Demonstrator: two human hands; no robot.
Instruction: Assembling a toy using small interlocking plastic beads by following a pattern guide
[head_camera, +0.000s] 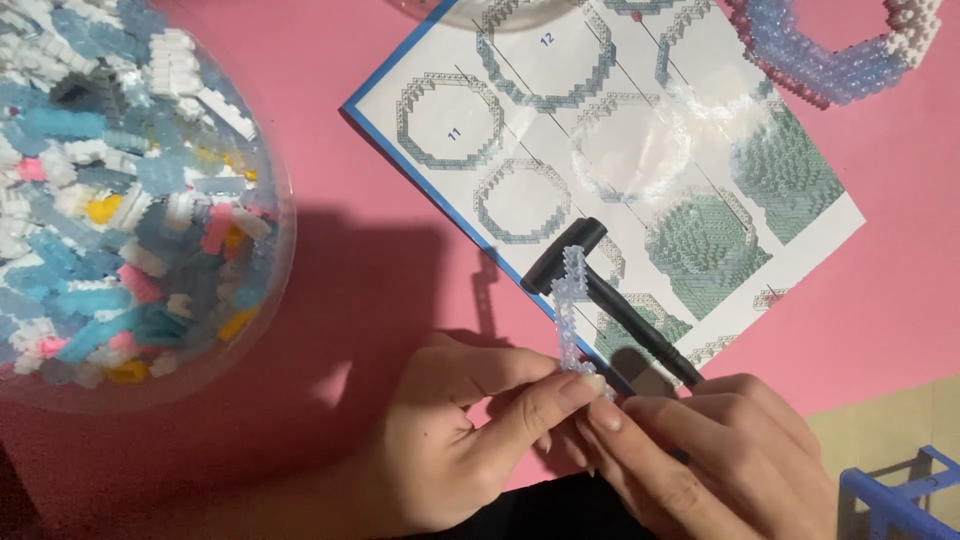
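Note:
My left hand and my right hand meet at the bottom centre, fingertips pinched on the lower end of a thin curved strip of clear pale-blue tiny bricks. The strip rises up from my fingers over a black small hammer that lies on the instruction sheet. The sheet shows ring-shaped building steps. Whether my right hand also touches the hammer's handle I cannot tell.
A clear round bowl full of blue, white, pink and yellow tiny bricks sits at the left on the pink surface. A built ring of blue and pink bricks lies top right. A blue plastic rack is at bottom right.

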